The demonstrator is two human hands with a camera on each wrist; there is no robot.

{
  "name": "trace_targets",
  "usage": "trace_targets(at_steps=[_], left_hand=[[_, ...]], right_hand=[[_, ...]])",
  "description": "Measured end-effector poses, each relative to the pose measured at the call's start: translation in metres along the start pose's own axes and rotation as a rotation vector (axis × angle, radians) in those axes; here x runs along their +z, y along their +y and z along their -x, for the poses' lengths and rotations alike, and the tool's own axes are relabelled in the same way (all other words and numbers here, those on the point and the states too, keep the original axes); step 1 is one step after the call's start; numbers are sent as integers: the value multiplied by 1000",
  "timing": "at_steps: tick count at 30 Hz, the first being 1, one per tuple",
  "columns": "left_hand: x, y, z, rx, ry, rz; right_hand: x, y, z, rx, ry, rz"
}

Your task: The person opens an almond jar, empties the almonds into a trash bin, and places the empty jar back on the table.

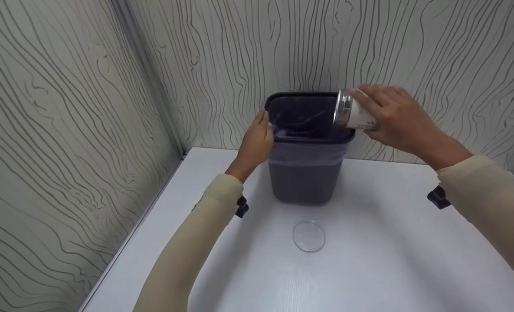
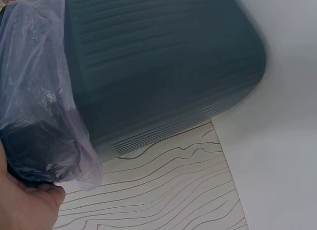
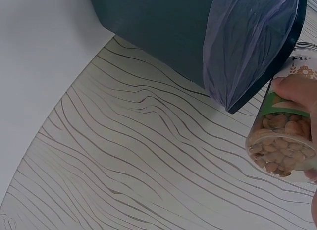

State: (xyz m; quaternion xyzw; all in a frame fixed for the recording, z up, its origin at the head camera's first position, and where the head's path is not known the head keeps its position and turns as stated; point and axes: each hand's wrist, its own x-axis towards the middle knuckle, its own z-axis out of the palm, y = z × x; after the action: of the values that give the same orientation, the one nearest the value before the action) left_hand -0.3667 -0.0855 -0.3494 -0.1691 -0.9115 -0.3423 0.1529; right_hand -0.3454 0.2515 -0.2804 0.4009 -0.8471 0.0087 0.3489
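A dark trash bin (image 1: 304, 182) stands on the table against the wall, lined with a translucent purple bag (image 2: 37, 66) folded over its rim. At the bin's left side my left hand (image 1: 257, 138) grips the rim and the bag's edge. My right hand (image 1: 395, 117) holds a jar (image 1: 358, 110) tipped on its side, its silvery mouth end pointing left over the bin's right rim. The right wrist view shows brown nut-like pieces (image 3: 282, 153) through the jar's clear bottom end, below a white and green label. A clear round lid (image 1: 309, 236) lies on the table in front of the bin.
The white table (image 1: 348, 268) meets a wall (image 1: 222, 65) with wavy wood-grain lines behind the bin. A second patterned panel (image 1: 57, 151) rises along the table's left edge. Dark wrist devices (image 1: 437, 198) show at both sleeves.
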Motion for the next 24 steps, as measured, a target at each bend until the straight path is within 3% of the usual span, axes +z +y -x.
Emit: trace_targets(at_steps=[24], left_hand=[[1,4,-3,8,23,5]], right_hand=[[4,-1,-8,22,1,15]])
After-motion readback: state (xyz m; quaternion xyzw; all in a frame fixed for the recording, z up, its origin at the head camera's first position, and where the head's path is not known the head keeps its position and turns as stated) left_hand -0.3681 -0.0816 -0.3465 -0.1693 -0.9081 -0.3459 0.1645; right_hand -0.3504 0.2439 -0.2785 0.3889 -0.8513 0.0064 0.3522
